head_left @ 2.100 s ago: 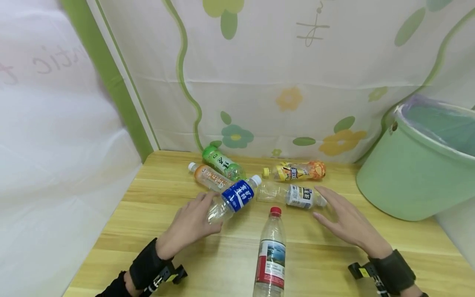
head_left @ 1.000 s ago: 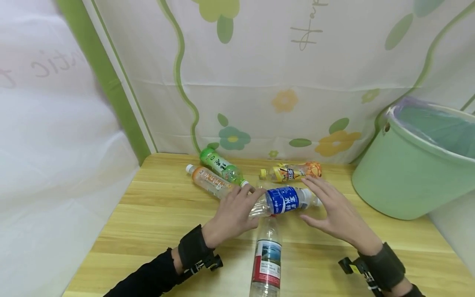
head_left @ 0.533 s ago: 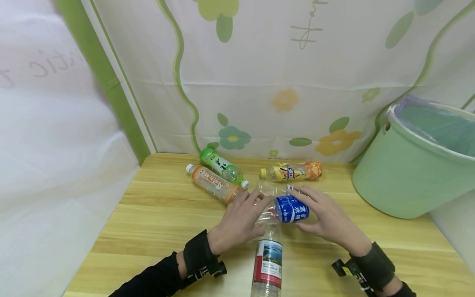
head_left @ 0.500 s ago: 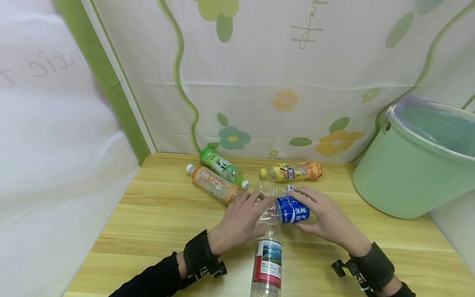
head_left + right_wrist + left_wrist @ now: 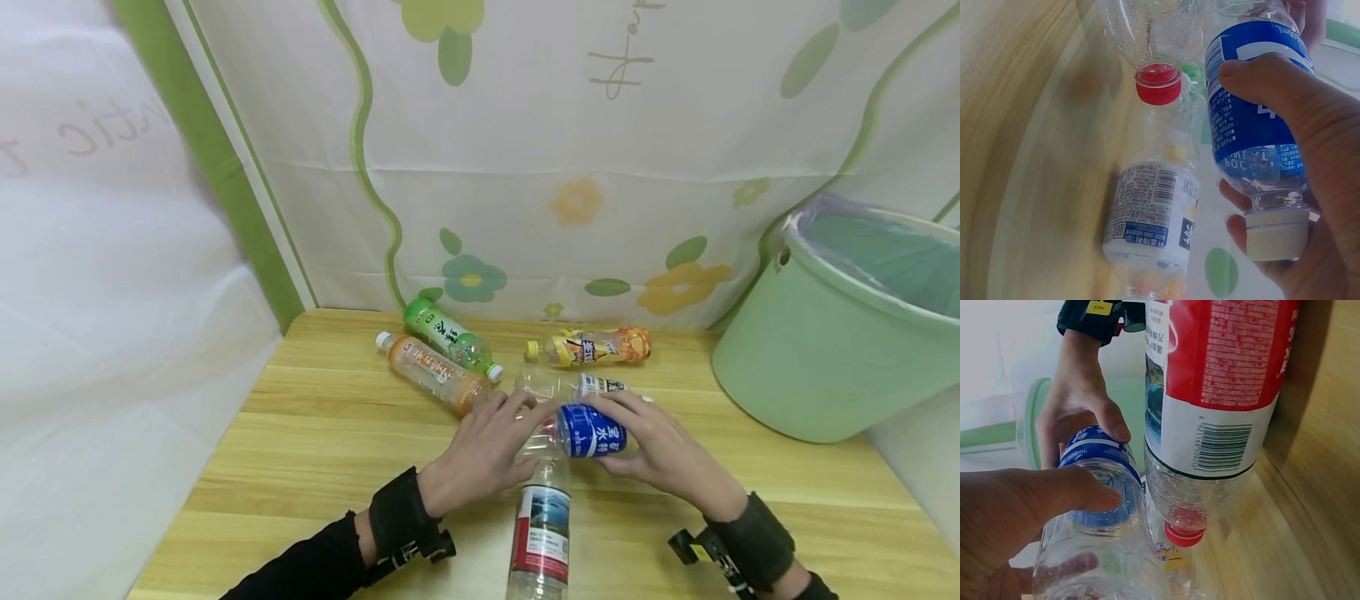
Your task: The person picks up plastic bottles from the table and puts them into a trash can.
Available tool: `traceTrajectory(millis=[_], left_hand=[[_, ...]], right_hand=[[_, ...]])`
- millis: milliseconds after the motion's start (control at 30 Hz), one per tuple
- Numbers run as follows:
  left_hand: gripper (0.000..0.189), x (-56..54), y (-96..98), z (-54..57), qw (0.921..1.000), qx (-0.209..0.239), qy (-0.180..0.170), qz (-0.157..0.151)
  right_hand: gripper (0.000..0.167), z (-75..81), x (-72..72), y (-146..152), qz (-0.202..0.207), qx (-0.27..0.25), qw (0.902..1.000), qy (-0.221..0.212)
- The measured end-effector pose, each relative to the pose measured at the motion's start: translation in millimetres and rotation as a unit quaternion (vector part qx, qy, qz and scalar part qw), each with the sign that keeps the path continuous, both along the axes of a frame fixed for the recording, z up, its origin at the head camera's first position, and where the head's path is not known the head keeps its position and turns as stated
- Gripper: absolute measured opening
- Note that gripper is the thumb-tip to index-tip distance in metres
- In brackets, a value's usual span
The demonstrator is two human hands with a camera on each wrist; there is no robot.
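A clear plastic bottle with a blue label and white cap [image 5: 592, 431] is held between both hands above the table. My left hand [image 5: 483, 454] grips its clear base end, thumb on top in the left wrist view. Around the labelled end is my right hand [image 5: 660, 450], thumb pressing the label [image 5: 1260, 100] and fingers curled beneath near the cap [image 5: 1277, 234]. Just below it lies a red-capped bottle [image 5: 542, 533], its neck partly covered by the held one. Behind, a white-labelled clear bottle [image 5: 547, 383] lies partly hidden by my right hand.
An orange-labelled bottle [image 5: 431, 371] and a green bottle [image 5: 450, 337] lie at the back left of the wooden table [image 5: 315, 433]. Further right lies a yellow-capped bottle [image 5: 592, 347]. A green lined bin [image 5: 825, 350] stands at the right, against a patterned curtain [image 5: 480, 167].
My left hand has carried the blue-labelled bottle rightward and turned it sideways. My right hand, earlier apart from it, has taken hold of the label end. Over the last half second both have barely moved.
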State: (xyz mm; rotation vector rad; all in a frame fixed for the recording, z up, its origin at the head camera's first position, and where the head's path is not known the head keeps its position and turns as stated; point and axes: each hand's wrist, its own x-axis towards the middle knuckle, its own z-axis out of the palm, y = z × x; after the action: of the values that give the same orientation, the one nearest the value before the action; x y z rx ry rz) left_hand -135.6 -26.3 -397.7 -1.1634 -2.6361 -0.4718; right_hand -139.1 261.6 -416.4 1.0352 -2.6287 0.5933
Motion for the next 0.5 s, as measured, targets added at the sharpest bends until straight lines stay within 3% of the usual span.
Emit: traceTrajectory(millis=[233, 333, 500], left_hand=[[0.073, -6.9, -8.7, 1.6, 0.9995, 0.017, -0.021, -0.017], [0.076, -11.8, -18.2, 4.6, 0.9997, 0.017, -0.015, -0.004], [0.082, -18.2, -42.0, 8.2, 0.9982, 0.023, -0.042, 0.036]], right_hand=[[0.093, 0.3, -1.1, 3.0, -0.002, -0.021, 0.9997, -0.015], [0.092, 1.5, -2.7, 7.6, -0.003, -0.030, 0.9995, -0.009], [0.094, 3.7, -4.3, 17.1, -0.015, -0.034, 0.9993, 0.007]])
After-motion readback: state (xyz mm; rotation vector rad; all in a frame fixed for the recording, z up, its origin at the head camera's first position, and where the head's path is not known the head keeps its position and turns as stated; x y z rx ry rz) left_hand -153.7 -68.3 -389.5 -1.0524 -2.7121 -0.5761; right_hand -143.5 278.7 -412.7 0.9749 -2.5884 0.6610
